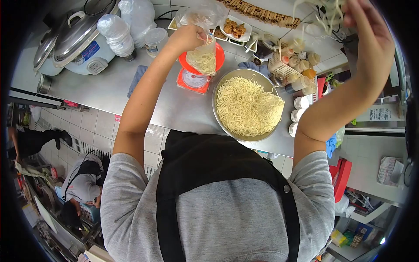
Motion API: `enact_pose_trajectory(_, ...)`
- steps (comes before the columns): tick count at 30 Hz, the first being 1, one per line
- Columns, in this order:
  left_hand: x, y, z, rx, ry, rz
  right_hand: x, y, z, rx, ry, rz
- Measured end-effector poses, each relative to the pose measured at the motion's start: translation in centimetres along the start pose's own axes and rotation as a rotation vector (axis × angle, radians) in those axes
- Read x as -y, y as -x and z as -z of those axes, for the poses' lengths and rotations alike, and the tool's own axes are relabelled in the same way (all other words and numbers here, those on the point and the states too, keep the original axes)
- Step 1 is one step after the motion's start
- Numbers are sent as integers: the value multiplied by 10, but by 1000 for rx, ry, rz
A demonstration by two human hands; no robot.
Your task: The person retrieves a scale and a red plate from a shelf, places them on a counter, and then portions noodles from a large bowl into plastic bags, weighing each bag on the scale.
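My left hand (191, 38) pinches the top of a clear plastic bag (204, 60) that holds some noodles. The bag rests in or just over the red pan of a kitchen scale (193, 79) with a round dial. My right hand (371, 37) is raised high at the upper right, its fingers closed on loose strands of noodles (321, 19) that hang down and blur at the edge of view. Between my arms, a wide metal bowl (217, 114) holds a large heap of pale yellow noodles (244, 107).
Two large rice cookers (83, 48) and wrapped stacks of cups (115, 35) stand at the left. Behind are a plate of fried food (235, 29) and a basket of bottles (279, 65). Small white cups (297, 115) line the right. A person (85, 179) bends over at lower left.
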State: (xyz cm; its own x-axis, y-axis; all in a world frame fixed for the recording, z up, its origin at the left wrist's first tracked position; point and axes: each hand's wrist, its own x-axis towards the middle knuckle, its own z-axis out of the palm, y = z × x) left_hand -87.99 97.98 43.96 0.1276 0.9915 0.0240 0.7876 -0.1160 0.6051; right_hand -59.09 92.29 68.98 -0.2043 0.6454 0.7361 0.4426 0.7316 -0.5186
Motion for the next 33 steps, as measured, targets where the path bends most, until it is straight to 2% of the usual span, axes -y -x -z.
enact_pose_trajectory(1,-3,1,2,-5,22,19,-13,7,14,127,112,-93)
enact_pose_trajectory(3,-3,1,3,-11,46,41,-11,31,5,367,20,-130)
enact_pose_trajectory(4,-2,0,3,0,122,52,-18,45,1,502,83,-187)
enact_pose_trajectory(5,-2,-1,3,10,199,64,-17,53,-4,721,148,-303)
enact_pose_trajectory(6,-2,-1,3,10,202,67,-35,63,-12,888,282,-256)
enact_pose_trajectory(7,-3,-1,4,19,216,82,-40,73,-21,976,363,-377)
enact_pose_trajectory(8,-5,-2,6,27,229,94,-53,82,-29,1024,378,-309)
enact_pose_trajectory(13,-9,-6,14,47,196,120,-76,95,-62,1005,361,-340)
enact_pose_trajectory(15,-10,-8,18,45,191,109,-95,92,-88,978,288,-202)
enact_pose_trajectory(17,-7,-10,18,78,196,117,-101,89,-127,806,325,-80)
enact_pose_trajectory(19,4,-16,11,81,188,107,-116,86,-179,698,157,-179)
enact_pose_trajectory(21,4,-21,11,80,179,106,-125,81,-224,732,69,-320)
enact_pose_trajectory(22,2,-21,12,114,171,128,-127,80,-241,726,67,-323)
enact_pose_trajectory(24,-1,-18,18,139,158,155,-129,76,-265,819,310,-295)
enact_pose_trajectory(30,-4,-9,26,176,174,187,-147,73,-294,948,519,-160)
enact_pose_trajectory(33,2,-14,19,162,221,170,-137,68,-285,944,550,-206)
